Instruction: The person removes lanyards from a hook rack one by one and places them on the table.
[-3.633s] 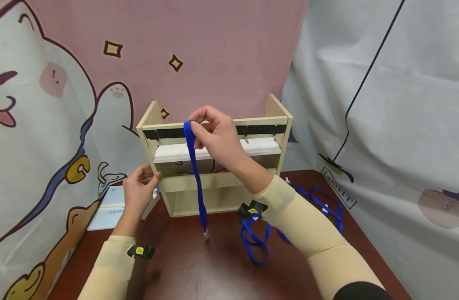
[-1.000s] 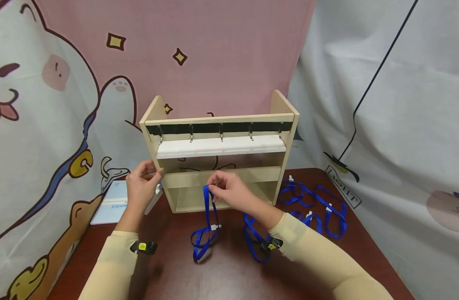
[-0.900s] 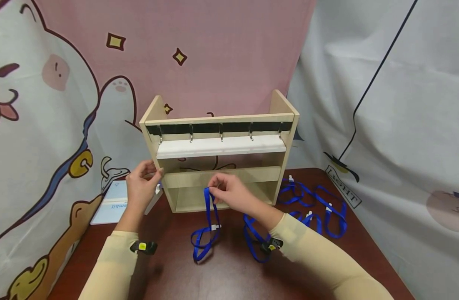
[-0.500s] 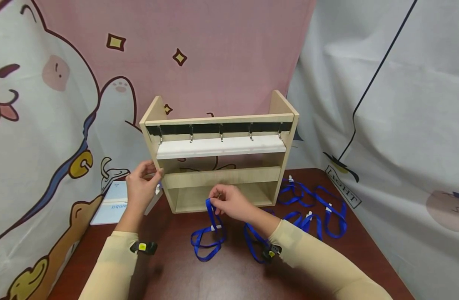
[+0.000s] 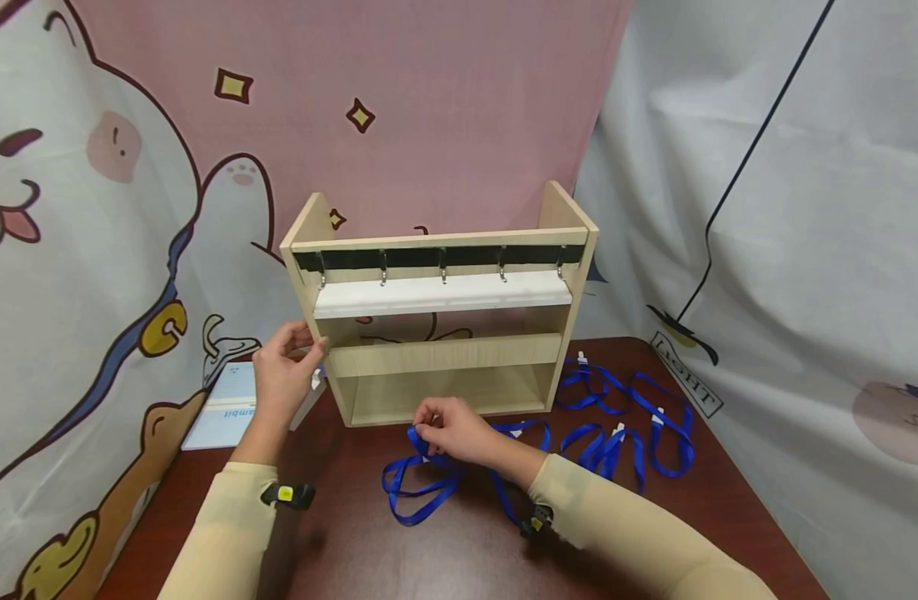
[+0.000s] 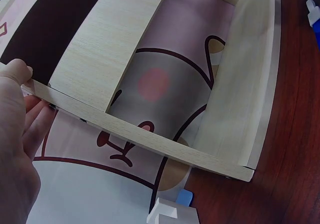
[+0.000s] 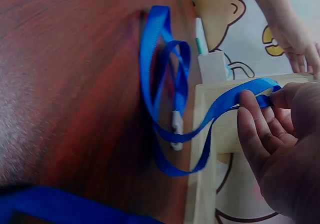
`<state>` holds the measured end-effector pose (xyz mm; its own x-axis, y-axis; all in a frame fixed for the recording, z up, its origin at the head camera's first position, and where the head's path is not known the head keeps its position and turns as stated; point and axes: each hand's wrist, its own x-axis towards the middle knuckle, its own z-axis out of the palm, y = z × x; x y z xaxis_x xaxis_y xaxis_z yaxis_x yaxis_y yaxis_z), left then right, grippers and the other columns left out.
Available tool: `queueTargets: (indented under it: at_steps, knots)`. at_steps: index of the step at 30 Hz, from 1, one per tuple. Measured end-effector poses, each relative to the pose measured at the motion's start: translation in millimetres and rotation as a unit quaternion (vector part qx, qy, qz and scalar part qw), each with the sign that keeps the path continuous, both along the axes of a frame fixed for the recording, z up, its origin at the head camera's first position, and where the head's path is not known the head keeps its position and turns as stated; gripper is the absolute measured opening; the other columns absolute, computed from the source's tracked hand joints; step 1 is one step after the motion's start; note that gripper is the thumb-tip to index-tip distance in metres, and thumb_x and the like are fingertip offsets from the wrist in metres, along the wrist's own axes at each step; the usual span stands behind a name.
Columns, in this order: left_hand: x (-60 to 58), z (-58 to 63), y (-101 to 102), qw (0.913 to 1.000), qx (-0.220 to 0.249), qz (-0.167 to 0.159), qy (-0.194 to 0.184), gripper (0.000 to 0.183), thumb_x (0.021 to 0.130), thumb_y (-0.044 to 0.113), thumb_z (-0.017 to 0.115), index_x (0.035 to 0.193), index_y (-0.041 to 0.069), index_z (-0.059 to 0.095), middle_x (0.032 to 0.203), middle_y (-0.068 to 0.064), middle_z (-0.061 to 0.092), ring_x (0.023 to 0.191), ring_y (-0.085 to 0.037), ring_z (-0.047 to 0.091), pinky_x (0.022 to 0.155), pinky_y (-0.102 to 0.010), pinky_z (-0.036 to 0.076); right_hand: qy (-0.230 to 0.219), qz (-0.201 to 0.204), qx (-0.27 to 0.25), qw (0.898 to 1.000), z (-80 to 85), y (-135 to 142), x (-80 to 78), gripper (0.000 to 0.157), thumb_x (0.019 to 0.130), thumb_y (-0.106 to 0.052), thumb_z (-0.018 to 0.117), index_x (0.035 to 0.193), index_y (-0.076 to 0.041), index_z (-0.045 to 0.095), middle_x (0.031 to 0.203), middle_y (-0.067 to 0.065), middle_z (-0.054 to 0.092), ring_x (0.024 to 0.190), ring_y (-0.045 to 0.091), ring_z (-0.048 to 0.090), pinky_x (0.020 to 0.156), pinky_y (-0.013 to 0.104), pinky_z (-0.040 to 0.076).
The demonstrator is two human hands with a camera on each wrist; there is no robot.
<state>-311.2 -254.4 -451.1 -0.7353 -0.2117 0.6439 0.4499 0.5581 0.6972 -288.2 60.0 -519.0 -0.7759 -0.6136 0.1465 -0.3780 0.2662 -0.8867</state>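
Note:
Between the thumb and fingers of my right hand (image 5: 453,429) is the end loop of a blue lanyard (image 5: 417,517). Most of that strap lies in loose coils on the table, in front of the wooden shelf (image 5: 444,354). The right wrist view shows the pinched band (image 7: 220,103) and a white clip (image 7: 176,129) lower on it. My left hand (image 5: 281,375) grips the left side panel of the shelf; in the left wrist view the thumb (image 6: 19,71) is on one face and the fingers (image 6: 39,116) behind. Metal hooks (image 5: 443,267) line a black strip, with nothing hanging from them.
Several more blue lanyards (image 5: 672,446) with white clips lie on the table's right side. A light blue and white box (image 5: 219,408) stands at the left, and a small white object (image 5: 306,400) is by the shelf's left foot. Printed cloth surrounds the table (image 5: 369,550).
Earlier, my right hand was up at the hooks with the lanyard hanging. It has since come down to near the table, and the strap has settled into coils. My left hand has stayed on the shelf.

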Motion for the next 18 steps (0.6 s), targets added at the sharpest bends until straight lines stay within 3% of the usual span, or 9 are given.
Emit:
queueTargets:
  at_steps: [5, 11, 18]
  knots:
    - [-0.3, -0.5, -0.2, 1.0, 0.001, -0.003, -0.001, 0.025, 0.102, 0.017, 0.083, 0.124, 0.007, 0.077, 0.111, -0.008, 0.082, 0.098, -0.01, 0.075, 0.082, -0.014, 0.059, -0.005, 0.001, 0.01, 1.0, -12.3, -5.4, -1.3, 0.007, 0.106, -0.005, 0.07, 0.103, -0.011, 0.074, 0.085, 0.002, 0.074, 0.067, 0.033, 0.075, 0.055, 0.028, 0.06]
    - [2.6, 2.1, 0.6, 1.0, 0.005, -0.004, -0.001, 0.027, 0.101, 0.016, 0.083, 0.125, 0.006, 0.076, 0.111, -0.008, 0.082, 0.096, 0.001, 0.071, 0.08, -0.01, 0.057, 0.001, 0.006, 0.04, 0.999, -27.0, -14.2, -4.6, 0.007, 0.106, -0.009, 0.071, 0.101, -0.012, 0.074, 0.084, 0.007, 0.076, 0.066, 0.025, 0.075, 0.055, 0.028, 0.06]
    - [4.0, 4.4, 2.0, 1.0, 0.006, -0.007, -0.003, 0.027, 0.101, 0.015, 0.083, 0.126, 0.005, 0.076, 0.112, -0.009, 0.082, 0.096, 0.003, 0.07, 0.081, -0.01, 0.057, 0.015, 0.012, 0.069, 0.997, -36.3, -20.5, -7.1, 0.006, 0.106, -0.011, 0.073, 0.104, -0.006, 0.075, 0.081, -0.007, 0.072, 0.066, 0.02, 0.074, 0.057, 0.026, 0.059]
